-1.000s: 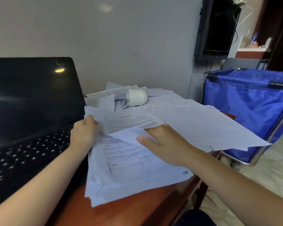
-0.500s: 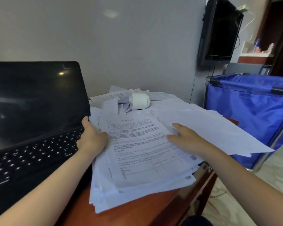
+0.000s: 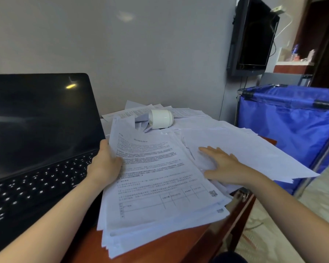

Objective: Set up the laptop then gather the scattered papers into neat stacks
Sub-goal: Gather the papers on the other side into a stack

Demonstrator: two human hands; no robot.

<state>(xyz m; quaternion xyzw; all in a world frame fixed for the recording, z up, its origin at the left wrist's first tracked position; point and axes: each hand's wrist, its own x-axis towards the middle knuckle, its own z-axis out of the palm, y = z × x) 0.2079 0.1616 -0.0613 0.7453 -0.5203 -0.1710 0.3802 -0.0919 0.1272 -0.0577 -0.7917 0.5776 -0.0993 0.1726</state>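
Wooden desk [image 3: 179, 243]: printed papers [image 3: 156, 186] (text unreadable), laptop [image 3: 36, 130]

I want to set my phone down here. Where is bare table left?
Only a strip of bare table shows, between the paper stack and the table's front edge, right of the laptop. Farther back it is crowded: loose sheets and a tipped white jar cover the top toward the wall.

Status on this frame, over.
Left hand grips paper stack, left edge. Right hand flat on loose sheets. Laptop open. White jar on its side behind.
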